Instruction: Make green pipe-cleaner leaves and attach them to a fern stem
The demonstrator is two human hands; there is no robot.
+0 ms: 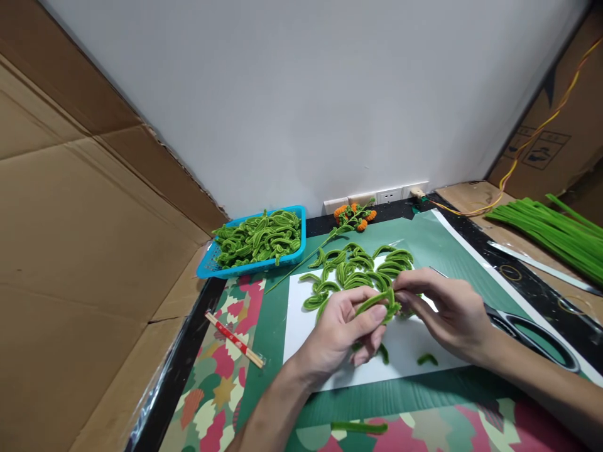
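My left hand [346, 326] is closed around bent green pipe cleaner pieces [374, 302], held above a sheet of white paper [299, 342]. At their right end, the thumb and fingertips of my right hand [452, 314] are pinched together on the green fuzz; the exact grip is partly hidden. Behind my hands, many curled green pipe cleaner pieces [351, 276] lie in a loose heap across the paper and the green mat. A short bent piece [427, 359] rests on the paper below my right hand, and a straight one [358, 428] lies near the front edge.
A blue basket [252, 270] heaped with green pieces stands back left. Near the wall lies a stem with orange flowers [360, 216]. Scissors [541, 339] sit under my right forearm, wrapped chopsticks [234, 339] at left, long green pipe cleaners [551, 232] at right. Cardboard [70, 251] borders the left.
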